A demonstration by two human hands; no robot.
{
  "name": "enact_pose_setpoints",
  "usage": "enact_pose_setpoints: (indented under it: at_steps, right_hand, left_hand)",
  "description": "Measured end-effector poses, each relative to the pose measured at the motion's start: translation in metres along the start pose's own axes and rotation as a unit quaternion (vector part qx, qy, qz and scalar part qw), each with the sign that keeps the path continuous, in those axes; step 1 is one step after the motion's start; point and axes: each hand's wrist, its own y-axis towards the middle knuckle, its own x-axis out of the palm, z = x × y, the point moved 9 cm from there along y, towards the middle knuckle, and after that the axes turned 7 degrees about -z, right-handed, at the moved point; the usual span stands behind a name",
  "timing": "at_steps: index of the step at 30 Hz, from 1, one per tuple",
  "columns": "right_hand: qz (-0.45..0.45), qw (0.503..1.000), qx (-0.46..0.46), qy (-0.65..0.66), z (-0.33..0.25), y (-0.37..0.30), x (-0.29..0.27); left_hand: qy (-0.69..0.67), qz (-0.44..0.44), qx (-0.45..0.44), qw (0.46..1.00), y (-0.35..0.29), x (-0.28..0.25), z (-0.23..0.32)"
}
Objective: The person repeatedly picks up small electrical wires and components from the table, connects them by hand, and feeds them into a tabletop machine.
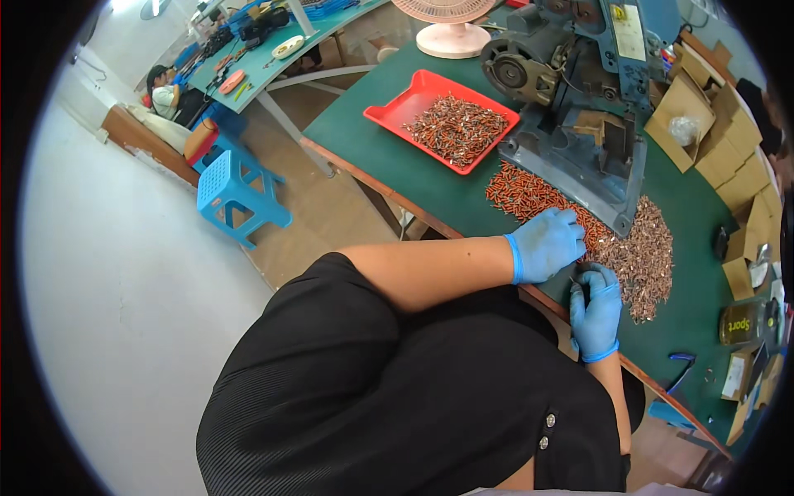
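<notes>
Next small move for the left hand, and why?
Probably pinch one piece from the orange pile and bring it toward the right hand: the left hand is at that pile's edge, the right close by. What they hold is unclear.

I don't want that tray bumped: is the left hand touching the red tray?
Apart. The head view shows green tabletop and orange pieces between the gloved left hand and the red tray.

Red tray (394, 110): smooth, glossy plastic. Right of tray: machine base (571, 171), dull metal. Lower right: coppery parts (649, 264), shiny metal.
</notes>
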Motion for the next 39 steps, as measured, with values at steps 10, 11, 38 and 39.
enact_pose_setpoints:
  at_steps: [10,11,38,39]
  right_hand:
    - [0.02,0.999,-0.005,0.03,-0.018,-0.02,-0.005]
    - [0.022,0.999,-0.01,0.027,-0.021,-0.02,-0.007]
    - [0.111,0.931,0.166,0.305,0.123,0.026,0.051]
    - [0.099,0.913,0.177,0.353,0.117,0.048,0.038]
  left_hand:
    - [0.008,0.018,-0.005,1.0,-0.017,-0.01,0.015]
    - [0.011,0.022,-0.006,1.0,-0.017,-0.011,0.015]
    - [-0.345,0.185,-0.076,0.917,0.034,0.037,-0.119]
    - [-0.524,0.054,-0.14,0.838,0.048,0.043,-0.125]
